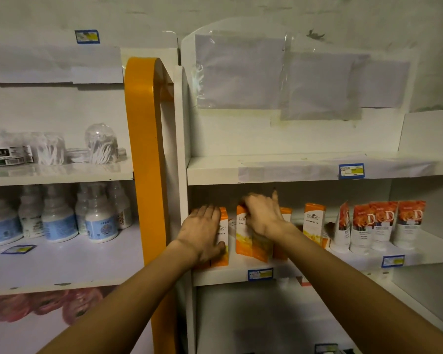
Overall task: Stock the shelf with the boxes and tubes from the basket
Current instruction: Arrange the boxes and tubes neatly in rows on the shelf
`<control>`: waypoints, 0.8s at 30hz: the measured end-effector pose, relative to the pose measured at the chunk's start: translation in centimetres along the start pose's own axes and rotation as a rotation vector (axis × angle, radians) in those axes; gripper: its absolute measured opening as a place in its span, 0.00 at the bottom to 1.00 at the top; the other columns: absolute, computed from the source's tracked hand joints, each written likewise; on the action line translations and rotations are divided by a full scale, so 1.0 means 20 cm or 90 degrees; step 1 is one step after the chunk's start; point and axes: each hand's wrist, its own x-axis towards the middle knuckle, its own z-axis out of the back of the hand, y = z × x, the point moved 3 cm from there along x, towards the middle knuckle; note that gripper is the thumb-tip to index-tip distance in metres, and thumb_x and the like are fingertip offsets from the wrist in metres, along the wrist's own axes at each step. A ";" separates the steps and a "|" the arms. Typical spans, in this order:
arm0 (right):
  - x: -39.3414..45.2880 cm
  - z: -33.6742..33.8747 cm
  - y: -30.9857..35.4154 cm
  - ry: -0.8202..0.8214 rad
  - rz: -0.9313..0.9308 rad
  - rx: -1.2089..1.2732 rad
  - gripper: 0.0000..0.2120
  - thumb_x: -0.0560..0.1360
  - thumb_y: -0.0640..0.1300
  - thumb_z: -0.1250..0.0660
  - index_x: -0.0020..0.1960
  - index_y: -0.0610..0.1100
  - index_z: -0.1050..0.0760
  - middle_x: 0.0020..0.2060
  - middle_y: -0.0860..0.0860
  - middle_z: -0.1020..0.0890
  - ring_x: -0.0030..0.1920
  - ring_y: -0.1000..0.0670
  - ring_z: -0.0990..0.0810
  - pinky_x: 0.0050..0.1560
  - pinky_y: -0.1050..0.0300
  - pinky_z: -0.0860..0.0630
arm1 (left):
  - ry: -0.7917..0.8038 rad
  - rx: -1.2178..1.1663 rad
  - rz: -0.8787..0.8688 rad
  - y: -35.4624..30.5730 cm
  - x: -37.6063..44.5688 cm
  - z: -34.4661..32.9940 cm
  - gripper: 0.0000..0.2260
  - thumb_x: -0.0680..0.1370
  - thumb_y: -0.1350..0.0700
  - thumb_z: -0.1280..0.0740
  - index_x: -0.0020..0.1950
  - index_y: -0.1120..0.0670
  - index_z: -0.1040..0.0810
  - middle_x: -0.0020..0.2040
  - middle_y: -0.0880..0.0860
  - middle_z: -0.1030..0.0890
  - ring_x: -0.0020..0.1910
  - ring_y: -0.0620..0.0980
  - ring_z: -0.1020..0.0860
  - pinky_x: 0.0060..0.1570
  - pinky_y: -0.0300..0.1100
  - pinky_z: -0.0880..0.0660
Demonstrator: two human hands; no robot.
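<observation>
Several orange-and-white boxes stand upright on the middle shelf (241,275) of the right-hand unit. My left hand (202,232) lies flat against the leftmost box (223,241), fingers straight, thumb at its lower front. My right hand (262,217) curls over the top of the second box (243,236), gripping it. Another orange box (313,222) stands alone to the right. Several white tubes with orange rose tops (384,226) stand further right on the same shelf. The basket is out of view.
An orange post (145,159) divides the two shelf units. The left unit holds white bottles with blue labels (58,221) and cotton swab tubs (101,145). The upper right shelf (292,169) carries a blue price tag (351,171). Paper sheets cover the back wall.
</observation>
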 end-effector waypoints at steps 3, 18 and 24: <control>0.00 -0.01 -0.01 -0.035 0.062 0.006 0.18 0.74 0.39 0.33 0.62 0.52 0.24 0.57 0.51 0.19 0.61 0.48 0.22 0.75 0.35 0.49 | -0.003 0.002 -0.001 0.00 0.00 0.00 0.44 0.75 0.37 0.32 0.81 0.55 0.49 0.81 0.56 0.43 0.79 0.56 0.44 0.79 0.50 0.47; 0.06 -0.01 0.02 0.009 0.087 0.107 0.18 0.75 0.45 0.31 0.64 0.53 0.26 0.55 0.52 0.17 0.59 0.49 0.21 0.71 0.44 0.37 | 0.006 -0.014 -0.008 0.00 0.00 0.01 0.47 0.73 0.37 0.29 0.82 0.54 0.50 0.81 0.56 0.44 0.80 0.56 0.44 0.79 0.51 0.48; 0.06 -0.02 0.03 0.008 0.089 0.134 0.19 0.77 0.44 0.33 0.67 0.51 0.26 0.60 0.51 0.19 0.62 0.48 0.22 0.70 0.45 0.31 | 0.003 -0.020 -0.014 0.01 0.01 0.00 0.46 0.72 0.36 0.29 0.81 0.54 0.48 0.80 0.56 0.41 0.79 0.56 0.42 0.78 0.51 0.46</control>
